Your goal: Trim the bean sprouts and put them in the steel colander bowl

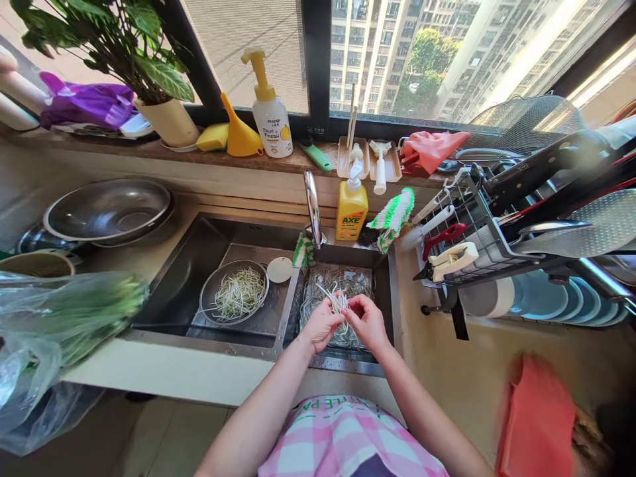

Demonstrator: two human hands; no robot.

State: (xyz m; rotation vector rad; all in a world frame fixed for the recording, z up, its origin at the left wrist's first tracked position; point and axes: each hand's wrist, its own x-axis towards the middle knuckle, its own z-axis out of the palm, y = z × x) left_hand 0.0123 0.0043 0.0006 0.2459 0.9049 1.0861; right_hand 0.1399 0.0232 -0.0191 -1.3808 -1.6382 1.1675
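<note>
My left hand [322, 326] is closed around a small bunch of pale bean sprouts [336, 300] above the right sink basin. From the other side, my right hand [366, 322] pinches at the same bunch with its fingertips. Below both hands, more sprouts and thin strands lie in the right basin [380, 291]. A round metal strainer bowl [205, 301] in the left basin holds a heap of sprouts [239, 295]. Beside that bowl lies a small whitish round disc [279, 269].
A chrome faucet [312, 205] rises behind the divider, with a yellow AXE bottle [352, 209] and a green-white cloth [392, 218] near it. At right stands a utensil and dish rack [477, 225]. Bagged green vegetables [94, 308] and a large pan [109, 209] occupy the left counter.
</note>
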